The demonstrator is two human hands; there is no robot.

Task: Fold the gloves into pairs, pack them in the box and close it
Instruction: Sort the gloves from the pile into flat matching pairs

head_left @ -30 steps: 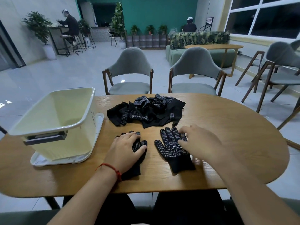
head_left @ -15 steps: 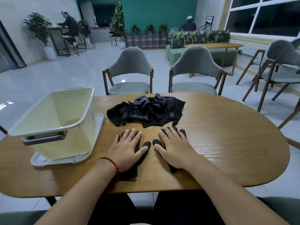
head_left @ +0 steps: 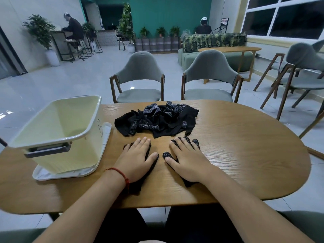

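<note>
Oval wooden surface [head_left: 245,155], carrying: cream box [head_left: 70,158] on its white lid [head_left: 105,130] at 9 o'clock; heap of black dotted gloves [head_left: 157,120] at 12 o'clock; left glove [head_left: 154,161] and right glove [head_left: 196,143] flat at centre. Left hand [head_left: 136,160] and right hand [head_left: 187,160] each press one glove, fingers [head_left: 140,142] straight, spread, gripping nothing. Right hand, at its glove's edge a second ago, now covers it.

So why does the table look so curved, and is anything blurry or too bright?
Head view: the wide lens bows the table edge and tilts the window frames. Same view: the left hand, right hand and glove pile are sharp, the far-right chair is smeared, light glares off the floor at left, and shadows are soft.
</note>
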